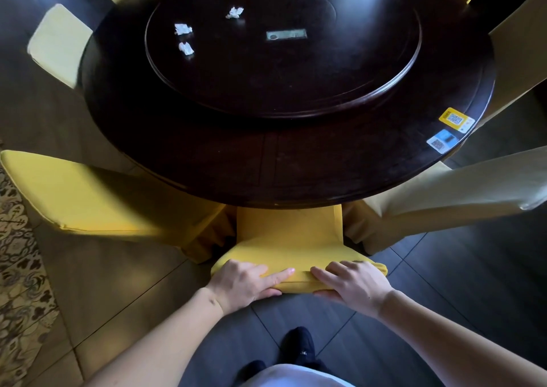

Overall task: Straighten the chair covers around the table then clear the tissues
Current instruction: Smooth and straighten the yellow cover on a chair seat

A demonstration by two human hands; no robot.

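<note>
A chair in a yellow cover [288,238] stands pushed under the near edge of the round dark table [207,161]. My left hand [242,281] grips the top edge of its backrest, fingers over the front and thumb behind. My right hand [352,283] holds the same edge just to the right, thumb underneath. Three crumpled white tissues lie on the dark turntable [281,102]: one [183,29], one [186,48] and one [234,12].
Yellow-covered chairs ring the table: one at the left [88,200], a paler one at the right [450,191], others at far left [59,43] and far right [521,46]. A small card [286,35] lies on the turntable. Two QR stickers [450,129] sit on the table rim. A patterned carpet [17,268] borders the left.
</note>
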